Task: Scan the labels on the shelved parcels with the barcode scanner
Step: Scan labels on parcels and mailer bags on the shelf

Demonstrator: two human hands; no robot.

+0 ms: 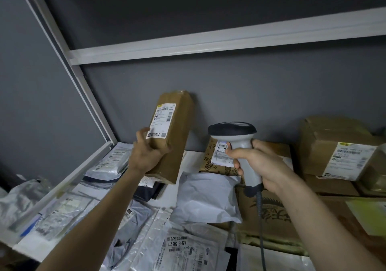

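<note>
Two hands are at work over the shelf (194,156): the left hand (146,152) grips a tall brown cardboard parcel (172,137) from its left side, holding it tilted with its white shipping label (161,121) facing out. Just beside it, the right hand (258,162) is wrapped around the grey handle of the barcode scanner (236,139), whose dark head sits level with the parcel's middle, above the poly mailers (205,199) lying flat on the shelf.
</note>
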